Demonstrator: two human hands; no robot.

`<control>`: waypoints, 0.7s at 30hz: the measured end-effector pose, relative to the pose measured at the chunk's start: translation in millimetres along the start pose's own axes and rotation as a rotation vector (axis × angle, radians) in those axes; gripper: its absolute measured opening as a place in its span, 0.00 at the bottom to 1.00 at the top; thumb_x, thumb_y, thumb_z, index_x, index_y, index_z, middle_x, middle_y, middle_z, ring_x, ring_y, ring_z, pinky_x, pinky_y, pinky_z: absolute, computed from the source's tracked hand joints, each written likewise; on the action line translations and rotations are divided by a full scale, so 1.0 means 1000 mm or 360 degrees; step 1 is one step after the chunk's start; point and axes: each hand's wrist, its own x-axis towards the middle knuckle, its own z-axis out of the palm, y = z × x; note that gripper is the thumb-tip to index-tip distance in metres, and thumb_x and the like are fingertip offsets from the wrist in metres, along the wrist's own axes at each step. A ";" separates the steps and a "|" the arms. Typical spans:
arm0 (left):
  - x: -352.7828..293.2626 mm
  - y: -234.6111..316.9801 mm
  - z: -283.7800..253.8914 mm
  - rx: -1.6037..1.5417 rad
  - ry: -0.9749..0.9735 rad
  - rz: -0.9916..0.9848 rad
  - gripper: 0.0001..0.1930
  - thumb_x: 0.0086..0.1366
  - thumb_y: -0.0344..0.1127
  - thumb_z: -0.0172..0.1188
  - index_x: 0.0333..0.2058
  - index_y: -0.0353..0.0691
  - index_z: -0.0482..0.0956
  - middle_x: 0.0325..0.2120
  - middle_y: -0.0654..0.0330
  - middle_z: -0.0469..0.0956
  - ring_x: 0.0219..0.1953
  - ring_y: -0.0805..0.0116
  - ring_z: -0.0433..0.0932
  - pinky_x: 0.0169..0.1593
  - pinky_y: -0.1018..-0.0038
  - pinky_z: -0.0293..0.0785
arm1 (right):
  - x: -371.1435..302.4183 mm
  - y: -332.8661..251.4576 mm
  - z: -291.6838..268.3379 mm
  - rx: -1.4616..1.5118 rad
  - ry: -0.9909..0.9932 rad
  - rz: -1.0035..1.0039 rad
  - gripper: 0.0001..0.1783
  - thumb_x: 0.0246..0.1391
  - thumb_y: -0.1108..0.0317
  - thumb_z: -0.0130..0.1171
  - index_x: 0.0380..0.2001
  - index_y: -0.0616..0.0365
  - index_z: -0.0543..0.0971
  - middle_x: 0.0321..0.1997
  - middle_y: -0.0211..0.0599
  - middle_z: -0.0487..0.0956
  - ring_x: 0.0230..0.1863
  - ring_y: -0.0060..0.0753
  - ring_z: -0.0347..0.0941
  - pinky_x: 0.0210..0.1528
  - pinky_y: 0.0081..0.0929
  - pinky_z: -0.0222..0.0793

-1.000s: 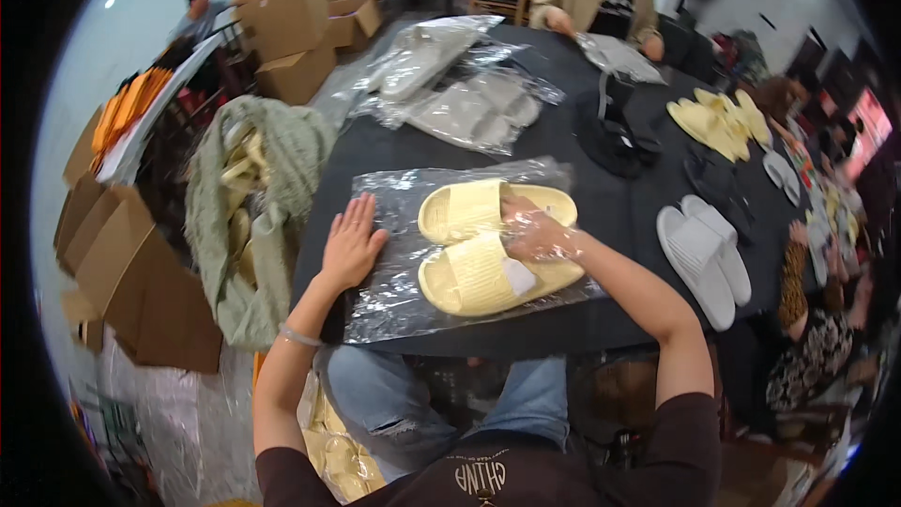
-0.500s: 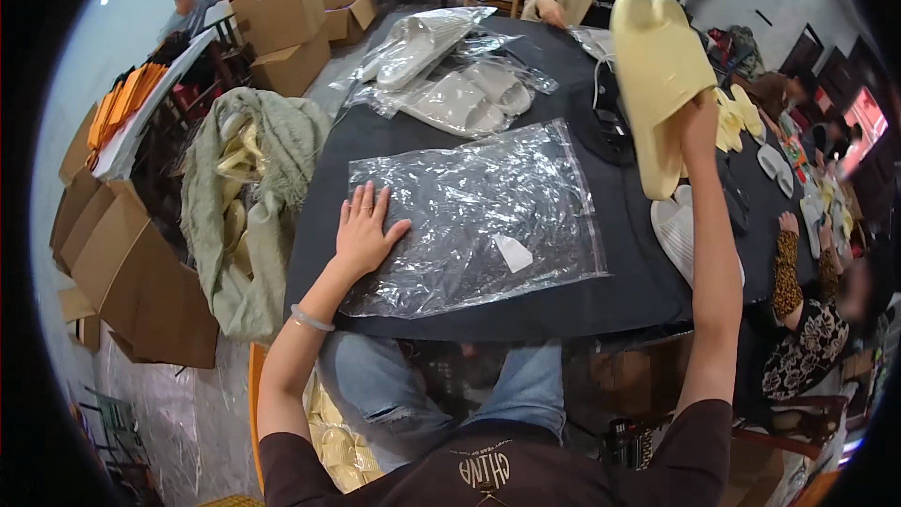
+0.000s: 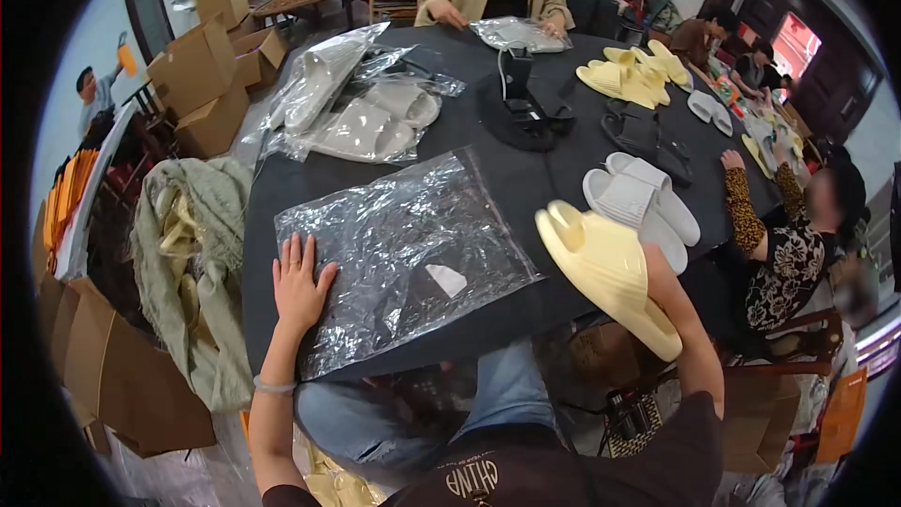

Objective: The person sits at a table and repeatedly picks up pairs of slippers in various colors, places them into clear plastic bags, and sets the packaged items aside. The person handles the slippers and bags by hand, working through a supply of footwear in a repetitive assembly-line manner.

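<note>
My left hand lies flat with its fingers stretched out on the left part of a clear plastic bag. The bag is spread on the dark tabletop, with a small white paper piece on or in it. At the table's near right edge, my right hand grips a pale yellow pair of slippers, held together and tilted. The slippers hide most of those fingers. Just beyond them sits a pair of white slippers.
Bagged grey slippers lie at the far left of the table. Black sandals and more yellow slippers are on the right. Across the table a person handles a bagged item. Cardboard boxes stand left.
My right hand has lowered the yellow slippers from high on the right toward the table's near edge, turning them. My left hand stays on the bag. The view has swung to the right.
</note>
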 end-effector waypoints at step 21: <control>-0.001 0.000 -0.005 0.0023 -0.0042 -0.0014 0.34 0.65 0.58 0.45 0.64 0.45 0.58 0.66 0.53 0.51 0.68 0.57 0.48 0.67 0.56 0.43 | 0.078 0.095 -0.102 -0.0562 0.0449 -0.0070 0.13 0.54 0.68 0.52 0.36 0.67 0.79 0.27 0.34 0.80 0.28 0.25 0.73 0.33 0.27 0.67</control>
